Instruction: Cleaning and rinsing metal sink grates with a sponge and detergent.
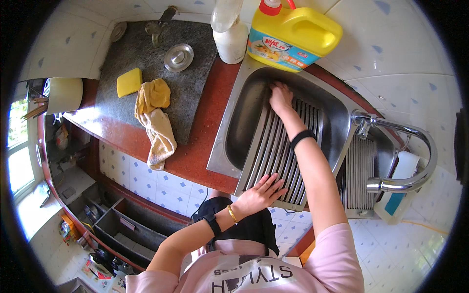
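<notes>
A stainless steel slatted drain rack (pixel 273 146) lies across the steel sink basin (pixel 245 113), its near end reaching past the counter's front edge. My left hand (pixel 262 194) rests on the near end of the slats, fingers spread. At the far end of the rack, inside the basin's upper part, is my right hand (pixel 281 96); its fingertips point down and are partly hidden, so whether they grip the rack's edge cannot be told. A chrome faucet (pixel 403 128) stands to the right of the basin. Behind the basin is a yellow detergent jug (pixel 289 36).
A white bottle (pixel 231 42) stands beside the jug. On the dark stone slab (pixel 183 99) at left lie a yellow sponge (pixel 129 82), a metal lid (pixel 178 57) and crumpled cloths (pixel 159 132). A second slatted rack (pixel 360 172) sits in the right-hand basin, near a white container (pixel 395 197).
</notes>
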A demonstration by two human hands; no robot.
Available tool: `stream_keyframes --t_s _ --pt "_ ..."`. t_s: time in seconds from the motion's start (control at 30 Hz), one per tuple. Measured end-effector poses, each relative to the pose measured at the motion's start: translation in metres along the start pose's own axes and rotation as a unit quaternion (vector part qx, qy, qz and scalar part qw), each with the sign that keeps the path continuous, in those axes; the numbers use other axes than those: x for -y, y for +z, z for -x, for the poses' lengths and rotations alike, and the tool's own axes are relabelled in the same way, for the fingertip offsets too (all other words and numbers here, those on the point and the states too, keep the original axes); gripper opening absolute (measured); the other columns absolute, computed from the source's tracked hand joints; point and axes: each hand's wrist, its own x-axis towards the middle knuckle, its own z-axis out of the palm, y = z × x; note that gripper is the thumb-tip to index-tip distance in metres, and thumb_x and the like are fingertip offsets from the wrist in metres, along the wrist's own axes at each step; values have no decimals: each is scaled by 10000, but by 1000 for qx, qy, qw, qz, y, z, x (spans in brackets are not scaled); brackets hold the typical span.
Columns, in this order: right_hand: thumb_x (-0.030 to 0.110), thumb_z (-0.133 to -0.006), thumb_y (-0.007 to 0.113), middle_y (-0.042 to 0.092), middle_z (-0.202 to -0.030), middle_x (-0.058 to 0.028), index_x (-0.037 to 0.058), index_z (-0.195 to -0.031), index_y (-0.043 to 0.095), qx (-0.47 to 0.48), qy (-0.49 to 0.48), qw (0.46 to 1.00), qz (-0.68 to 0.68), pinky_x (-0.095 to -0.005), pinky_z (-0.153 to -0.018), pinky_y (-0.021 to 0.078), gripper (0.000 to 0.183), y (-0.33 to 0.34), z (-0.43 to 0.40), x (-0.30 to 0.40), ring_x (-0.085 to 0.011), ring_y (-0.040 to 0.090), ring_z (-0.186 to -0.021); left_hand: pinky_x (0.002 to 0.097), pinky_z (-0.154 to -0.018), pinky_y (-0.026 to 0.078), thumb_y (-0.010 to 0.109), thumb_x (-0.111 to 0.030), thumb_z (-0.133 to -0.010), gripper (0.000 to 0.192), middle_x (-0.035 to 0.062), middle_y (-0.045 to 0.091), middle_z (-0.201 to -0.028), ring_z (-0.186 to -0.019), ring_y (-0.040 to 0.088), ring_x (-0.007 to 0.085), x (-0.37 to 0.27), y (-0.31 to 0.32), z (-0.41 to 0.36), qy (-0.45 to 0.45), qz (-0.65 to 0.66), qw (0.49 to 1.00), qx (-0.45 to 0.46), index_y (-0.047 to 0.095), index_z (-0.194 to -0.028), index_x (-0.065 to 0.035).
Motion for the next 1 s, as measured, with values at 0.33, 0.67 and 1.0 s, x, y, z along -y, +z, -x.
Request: stream_keyframes --t_s 0.33,0.67,1.0 --pt "49 -838 460 498 -1306 -26 125 -1239 543 -61 37 997 -20 -497 -944 399 416 -21 73 -102 -258 439 -1223 443 -1116 247 666 -389 -699 752 45 367 -1435 -1358 289 275 -2 -1 -1 4 19 1000 18 403 -1380 -207" --pt "-39 -787 546 456 -1352 -66 67 -1245 533 -51 -156 982 -92 -448 -999 362 470 -51 300 -42 -251 385 -1279 467 -1057 340 678 -337 -715 637 109 475 -1347 -1282 411 311 1 -8 -2 19 45 999 -9 508 -1290 -123" --pt "106 -926 476 558 -1219 -84 133 -1289 502 -137 -43 975 -167 -348 -815 508 365 -33 166 -103 -199 593 -915 459 -1083 304 687 -251 -704 623 110 475 -1356 -1299 394 303 -5 -7 -13 23 0 1000 16 514 -1275 -70"
